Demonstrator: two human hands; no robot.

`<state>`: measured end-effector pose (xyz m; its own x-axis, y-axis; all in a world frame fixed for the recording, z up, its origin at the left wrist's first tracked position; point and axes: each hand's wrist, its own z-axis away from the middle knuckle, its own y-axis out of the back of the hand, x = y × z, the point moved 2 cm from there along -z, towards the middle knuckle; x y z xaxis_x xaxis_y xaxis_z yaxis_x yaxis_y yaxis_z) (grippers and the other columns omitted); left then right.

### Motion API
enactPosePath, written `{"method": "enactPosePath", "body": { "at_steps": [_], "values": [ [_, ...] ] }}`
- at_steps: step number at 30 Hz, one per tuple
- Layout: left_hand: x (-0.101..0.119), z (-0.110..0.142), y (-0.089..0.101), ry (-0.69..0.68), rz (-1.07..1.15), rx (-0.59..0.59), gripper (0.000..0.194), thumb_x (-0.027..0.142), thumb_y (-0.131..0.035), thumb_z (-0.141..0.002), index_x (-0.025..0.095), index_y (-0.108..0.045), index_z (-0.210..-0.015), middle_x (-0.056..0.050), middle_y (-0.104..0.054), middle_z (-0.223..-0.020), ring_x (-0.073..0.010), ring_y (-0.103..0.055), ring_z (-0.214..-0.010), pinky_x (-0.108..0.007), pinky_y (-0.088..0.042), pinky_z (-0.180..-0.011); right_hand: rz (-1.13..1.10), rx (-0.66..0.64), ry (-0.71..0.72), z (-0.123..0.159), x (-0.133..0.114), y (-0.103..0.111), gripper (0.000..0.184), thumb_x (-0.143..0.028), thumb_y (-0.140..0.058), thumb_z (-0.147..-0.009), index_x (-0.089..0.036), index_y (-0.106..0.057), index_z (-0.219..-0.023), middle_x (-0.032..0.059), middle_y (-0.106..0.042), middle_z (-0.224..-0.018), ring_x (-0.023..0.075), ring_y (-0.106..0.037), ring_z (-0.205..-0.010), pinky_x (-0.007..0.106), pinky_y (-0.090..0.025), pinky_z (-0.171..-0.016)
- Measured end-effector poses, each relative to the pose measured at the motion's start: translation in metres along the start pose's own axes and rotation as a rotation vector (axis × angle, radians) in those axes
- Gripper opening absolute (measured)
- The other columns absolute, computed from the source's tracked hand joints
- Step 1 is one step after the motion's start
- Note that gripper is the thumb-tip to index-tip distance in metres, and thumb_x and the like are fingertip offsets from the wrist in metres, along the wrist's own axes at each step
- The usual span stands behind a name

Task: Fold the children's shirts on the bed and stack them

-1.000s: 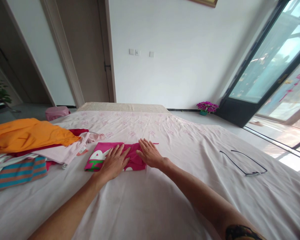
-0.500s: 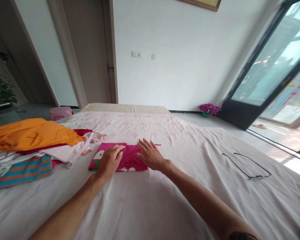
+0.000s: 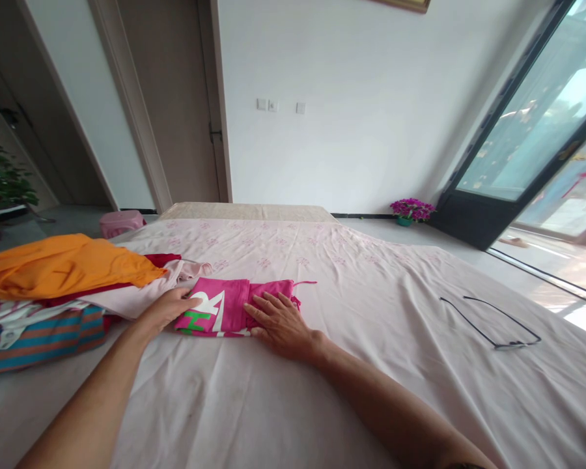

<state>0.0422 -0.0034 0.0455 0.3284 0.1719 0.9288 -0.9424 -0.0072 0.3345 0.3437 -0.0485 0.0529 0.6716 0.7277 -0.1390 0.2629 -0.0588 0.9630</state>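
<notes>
A folded pink garment (image 3: 233,309) with white and green lettering lies on the bed sheet in front of me. A thin pink cord (image 3: 305,282) sticks out from its far right corner. My left hand (image 3: 165,311) is at the garment's left edge, with the thumb over the top and the fingers closed at the rim. Flat across the right half rests my right hand (image 3: 280,324), fingers stretched out. It covers part of the cloth beneath.
To the left is a pile of clothes: an orange garment (image 3: 73,266), a pale pink one (image 3: 127,301) and a blue-and-brown striped one (image 3: 53,339). Eyeglasses (image 3: 510,342) lie on the right of the sheet (image 3: 371,312). Beyond the bed stand a pink stool (image 3: 122,223) and purple flowers (image 3: 413,208).
My left hand has moved left off the top of the pink garment to its left edge, uncovering the lettering. My right hand has come nearer and slightly left, lying flatter on the cloth.
</notes>
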Motion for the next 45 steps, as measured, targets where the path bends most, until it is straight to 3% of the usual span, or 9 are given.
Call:
{"method": "enactPosePath", "body": {
  "at_steps": [3, 9, 19, 23, 29, 32, 35, 39, 45],
  "values": [
    [0.013, 0.008, -0.002, 0.057, 0.130, -0.106, 0.052, 0.042, -0.080, -0.062, 0.016, -0.064, -0.104, -0.006, -0.074, -0.088, -0.0235, -0.071, -0.084, -0.029, -0.056, -0.070, 0.019, -0.001, 0.008, -0.003, -0.002, 0.001, 0.049, -0.051, -0.034, -0.101, -0.032, -0.044, -0.145, 0.0052, -0.044, -0.151, 0.0264, -0.034, -0.139, 0.050, -0.023, -0.116],
    [0.052, 0.021, -0.016, -0.038, 0.215, -0.055, 0.058, 0.037, -0.079, -0.061, 0.016, -0.061, -0.112, -0.003, -0.073, -0.086, -0.0192, -0.068, -0.070, -0.026, -0.053, -0.058, 0.039, 0.028, 0.017, -0.005, -0.003, -0.002, 0.048, -0.052, -0.038, -0.100, -0.029, -0.050, -0.140, 0.0067, -0.045, -0.149, 0.0272, -0.035, -0.138, 0.051, -0.023, -0.115],
    [0.119, 0.030, -0.089, -0.214, 0.058, -0.044, 0.055, 0.035, -0.070, -0.067, 0.012, -0.058, -0.116, -0.004, -0.069, -0.085, -0.0181, -0.065, -0.069, -0.025, -0.047, -0.058, -0.076, 0.069, 0.109, -0.002, -0.001, 0.004, 0.048, -0.049, -0.051, -0.095, -0.022, -0.055, -0.135, 0.0086, -0.054, -0.141, 0.0251, -0.042, -0.133, 0.045, -0.027, -0.115],
    [0.120, 0.021, -0.122, -0.266, -0.122, 0.022, 0.048, 0.030, -0.065, -0.071, 0.014, -0.059, -0.117, -0.005, -0.069, -0.086, -0.0205, -0.065, -0.072, -0.027, -0.046, -0.061, -0.310, 0.075, 0.168, -0.007, 0.020, 0.011, 0.029, -0.022, -0.050, -0.091, -0.025, -0.069, -0.113, 0.0013, -0.066, -0.125, 0.0191, -0.057, -0.118, 0.032, -0.042, -0.102],
    [0.120, 0.023, -0.169, -0.302, -0.402, 0.140, 0.050, 0.024, -0.062, -0.077, 0.019, -0.055, -0.127, -0.010, -0.072, -0.105, -0.0236, -0.067, -0.092, -0.030, -0.046, -0.076, -1.135, 0.315, -0.602, -0.007, 0.078, 0.020, 0.034, -0.020, -0.041, -0.087, -0.014, -0.064, -0.112, 0.0090, -0.073, -0.097, 0.0194, -0.069, -0.082, 0.029, -0.053, -0.069],
    [0.115, 0.027, -0.192, -0.304, -0.397, 0.085, 0.054, 0.023, -0.061, -0.079, 0.018, -0.050, -0.131, -0.009, -0.072, -0.103, -0.0214, -0.068, -0.089, -0.028, -0.047, -0.074, -1.467, 0.281, -0.670, -0.002, 0.089, 0.024, 0.041, -0.040, -0.041, -0.093, -0.014, -0.054, -0.121, 0.0097, -0.070, -0.091, 0.0186, -0.067, -0.069, 0.028, -0.051, -0.056],
    [0.105, 0.029, -0.201, -0.330, -0.291, -0.004, 0.047, 0.028, -0.057, -0.084, 0.017, -0.052, -0.129, -0.006, -0.072, -0.090, -0.0197, -0.069, -0.080, -0.028, -0.050, -0.071, -1.388, 0.303, -0.716, 0.001, 0.090, 0.022, 0.042, -0.046, -0.053, -0.088, -0.018, -0.056, -0.119, 0.0033, -0.065, -0.082, 0.0140, -0.059, -0.057, 0.023, -0.044, -0.047],
    [0.099, 0.029, -0.183, -0.471, -0.255, 0.078, 0.029, 0.025, -0.047, -0.089, 0.019, -0.062, -0.113, -0.006, -0.073, -0.096, -0.0184, -0.070, -0.087, -0.031, -0.053, -0.082, -1.231, 0.385, -0.797, -0.004, 0.089, 0.009, 0.059, -0.022, -0.063, -0.076, -0.017, -0.048, -0.133, -0.0005, -0.063, -0.077, 0.0119, -0.056, -0.057, 0.021, -0.039, -0.046],
    [0.082, 0.029, -0.174, -0.715, -0.663, 0.092, 0.041, 0.027, -0.041, -0.095, 0.015, -0.059, -0.129, -0.013, -0.060, -0.136, -0.0252, -0.052, -0.130, -0.042, -0.040, -0.111, -0.864, 0.307, -0.783, -0.003, 0.095, 0.005, 0.063, -0.017, -0.054, -0.077, -0.018, -0.044, -0.140, 0.0051, -0.068, -0.095, 0.0178, -0.065, -0.074, 0.028, -0.049, -0.065]
  ]
}}
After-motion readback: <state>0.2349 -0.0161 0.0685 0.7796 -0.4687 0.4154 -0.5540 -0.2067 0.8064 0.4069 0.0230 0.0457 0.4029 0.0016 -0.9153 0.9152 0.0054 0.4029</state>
